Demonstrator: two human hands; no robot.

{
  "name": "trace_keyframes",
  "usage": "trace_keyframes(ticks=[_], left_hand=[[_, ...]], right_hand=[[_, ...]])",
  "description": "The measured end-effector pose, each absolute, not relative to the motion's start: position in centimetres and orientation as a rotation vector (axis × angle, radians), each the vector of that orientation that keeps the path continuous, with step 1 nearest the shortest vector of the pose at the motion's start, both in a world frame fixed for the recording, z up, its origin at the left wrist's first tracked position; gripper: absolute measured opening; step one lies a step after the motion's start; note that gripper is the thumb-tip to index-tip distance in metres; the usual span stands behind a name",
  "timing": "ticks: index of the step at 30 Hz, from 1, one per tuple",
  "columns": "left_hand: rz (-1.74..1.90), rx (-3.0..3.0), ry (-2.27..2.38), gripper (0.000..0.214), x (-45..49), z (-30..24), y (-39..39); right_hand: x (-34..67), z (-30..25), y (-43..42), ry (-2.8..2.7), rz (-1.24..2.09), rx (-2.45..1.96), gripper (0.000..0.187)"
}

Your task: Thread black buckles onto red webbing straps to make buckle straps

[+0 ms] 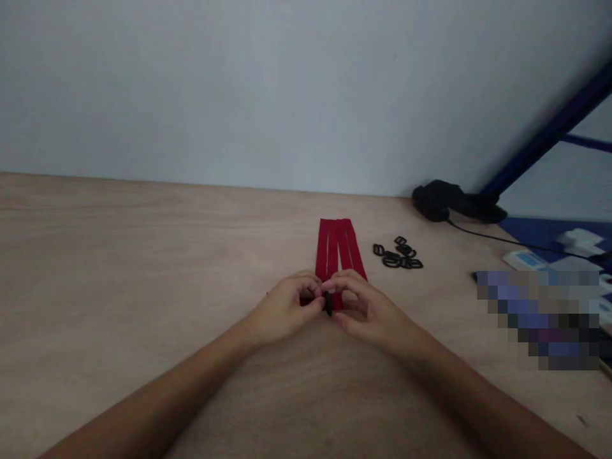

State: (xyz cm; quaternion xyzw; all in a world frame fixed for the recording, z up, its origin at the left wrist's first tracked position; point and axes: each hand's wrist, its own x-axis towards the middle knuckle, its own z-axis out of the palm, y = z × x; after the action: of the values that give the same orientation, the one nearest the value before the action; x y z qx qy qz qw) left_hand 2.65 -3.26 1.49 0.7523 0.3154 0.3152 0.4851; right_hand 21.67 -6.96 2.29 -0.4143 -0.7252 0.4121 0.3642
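Three red straps (337, 245) lie side by side on the wooden table (143, 255), running away from me. My left hand (287, 307) and my right hand (366, 309) meet at their near ends, fingers pinched together. Between the fingertips sits a small black buckle (327, 303), held upright against the end of a red strap. Both hands grip the buckle and the strap end; the strap ends themselves are partly hidden by my fingers.
A small heap of several black buckles (398, 254) lies right of the straps. A black device (447, 201) with a cable rests at the back right by the wall. Papers and a blue surface (549, 255) fill the right edge.
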Motion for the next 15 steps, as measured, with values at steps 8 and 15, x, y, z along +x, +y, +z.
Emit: trace_keyframes(ticks=[8, 15], left_hand=[[0.720, 1.895, 0.765, 0.005, 2.8, 1.7, -3.6], [0.740, 1.926, 0.768, 0.008, 3.0, 2.1, -3.6]], right_hand=[[20.8, 2.4, -7.2, -2.095, 0.761, -1.202, 0.032], [20.3, 2.2, -7.6, -1.941, 0.825, -1.231, 0.031]])
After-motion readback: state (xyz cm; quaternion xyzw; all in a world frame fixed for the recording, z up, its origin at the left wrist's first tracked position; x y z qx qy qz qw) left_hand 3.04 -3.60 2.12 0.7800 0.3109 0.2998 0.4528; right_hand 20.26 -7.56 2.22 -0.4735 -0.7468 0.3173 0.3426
